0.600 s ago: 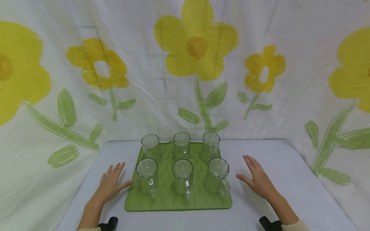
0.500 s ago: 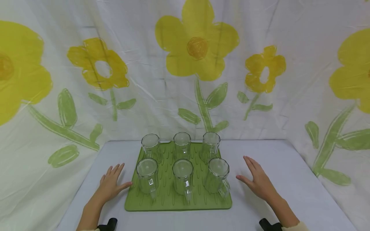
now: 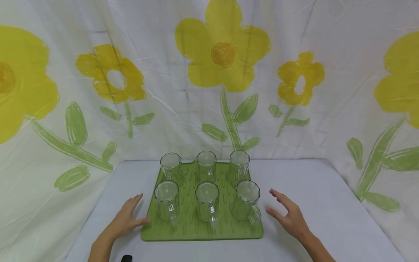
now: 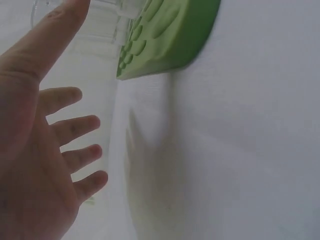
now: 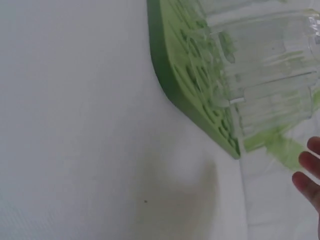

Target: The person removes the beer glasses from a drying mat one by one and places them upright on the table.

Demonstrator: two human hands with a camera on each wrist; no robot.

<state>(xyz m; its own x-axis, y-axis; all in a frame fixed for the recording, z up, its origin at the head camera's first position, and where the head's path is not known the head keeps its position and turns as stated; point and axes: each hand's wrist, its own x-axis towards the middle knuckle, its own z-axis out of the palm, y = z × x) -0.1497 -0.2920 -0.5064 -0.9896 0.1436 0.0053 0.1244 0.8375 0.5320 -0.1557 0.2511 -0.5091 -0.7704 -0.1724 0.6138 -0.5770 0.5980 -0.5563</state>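
Clear glass mugs stand in two rows of three on a green ribbed mat [image 3: 190, 233], their closed bases facing up. The front ones are a left mug [image 3: 167, 203], a middle mug [image 3: 207, 203] and a right mug [image 3: 246, 203]; their handles point toward me. My left hand [image 3: 126, 218] is beside the mat, thumb tip right at its left edge. In the left wrist view its fingers [image 4: 75, 125] are spread and nothing is held. My right hand [image 3: 291, 218] hovers right of the mat, thumb apart from the fingers, holding nothing. Only some right fingertips [image 5: 307, 172] show in the right wrist view.
The back row has a left mug [image 3: 171, 167], a middle mug [image 3: 206, 165] and a right mug [image 3: 239, 167]. A white table [image 3: 301, 174] lies under the mat. Behind it hangs a white cloth [image 3: 170, 120] with yellow flowers.
Both hands have drawn back a little toward me. The left fingers look closer together than before. The mugs and mat have stayed in place.
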